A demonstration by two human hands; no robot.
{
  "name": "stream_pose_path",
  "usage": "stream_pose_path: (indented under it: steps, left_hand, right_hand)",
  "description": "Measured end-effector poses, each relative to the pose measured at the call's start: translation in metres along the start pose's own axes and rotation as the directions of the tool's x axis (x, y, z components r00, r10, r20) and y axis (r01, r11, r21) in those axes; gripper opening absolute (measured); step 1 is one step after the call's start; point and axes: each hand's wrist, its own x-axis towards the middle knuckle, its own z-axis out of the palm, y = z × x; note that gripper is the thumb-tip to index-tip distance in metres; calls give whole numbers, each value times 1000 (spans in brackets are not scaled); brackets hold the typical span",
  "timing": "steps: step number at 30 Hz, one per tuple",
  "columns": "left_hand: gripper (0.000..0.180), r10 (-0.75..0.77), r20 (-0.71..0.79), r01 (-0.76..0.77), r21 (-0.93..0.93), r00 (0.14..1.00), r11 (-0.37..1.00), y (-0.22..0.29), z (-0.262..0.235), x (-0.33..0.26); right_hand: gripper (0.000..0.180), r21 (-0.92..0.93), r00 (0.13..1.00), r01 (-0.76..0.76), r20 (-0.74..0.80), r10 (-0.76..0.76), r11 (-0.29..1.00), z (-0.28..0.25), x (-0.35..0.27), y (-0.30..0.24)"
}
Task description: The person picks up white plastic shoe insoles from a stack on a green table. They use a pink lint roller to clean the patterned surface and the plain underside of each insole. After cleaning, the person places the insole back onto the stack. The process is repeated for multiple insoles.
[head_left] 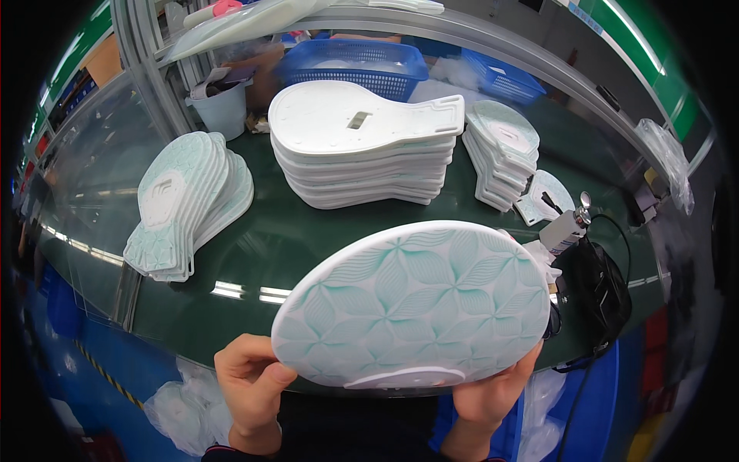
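I hold a flat oval white plastic panel (412, 304) with a teal leaf pattern in front of me, its patterned face up. My left hand (250, 381) grips its lower left edge, thumb on the rim. My right hand (493, 396) grips its lower right edge. The panel hides the fingers behind it and part of the dark green table (254, 254).
A leaning stack of patterned panels (185, 200) lies at the left. A tall stack of plain white paddle-shaped shells (358, 146) sits behind, a smaller stack (500, 150) to its right. Blue baskets (354, 65) stand at the back. A black tool with cable (589, 285) lies right.
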Motion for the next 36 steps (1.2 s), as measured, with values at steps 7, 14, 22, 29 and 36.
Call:
stream_pose_path:
  steps: [7,14,22,29,36]
  left_hand:
    - [20,59,-51,-55,75,997,996,-4,-6,2]
    - [20,57,-91,-50,82,994,995,-4,-12,5]
    - [21,6,-91,-2,45,996,999,-3,-13,8]
    - [21,-8,-79,9,9,997,1000,-6,-10,8]
    - [21,56,-9,-55,95,998,994,-16,-18,0]
  right_hand:
    - [66,-178,993,-105,-81,91,979,18,3,-2]
    - [70,-224,973,-211,44,226,952,27,6,-9]
    - [60,-41,971,-184,148,188,982,15,-3,-5]
    - [39,-248,979,-98,151,138,964,31,2,-3]
    - [49,-369,975,-134,-214,56,920,3,-1,10]
